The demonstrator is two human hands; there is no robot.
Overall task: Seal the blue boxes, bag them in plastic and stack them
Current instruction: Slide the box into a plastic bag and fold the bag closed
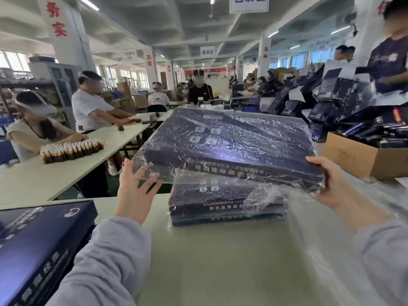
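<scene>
Your right grip (326, 184) clasps a bagged blue box (231, 140), left grip (134, 184) spread open against it, above the bagged stack (225, 202); an unbagged box (33, 250) remains.

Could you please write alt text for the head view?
The right hand grips a bagged blue box, tilted over a stack of bagged boxes on the table; the open left hand touches its plastic.

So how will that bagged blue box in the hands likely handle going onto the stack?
Probably stiff: the bagged box looks flat though held only at its ends. Likely slippery on the stack: its film is glossy and loose.
</scene>
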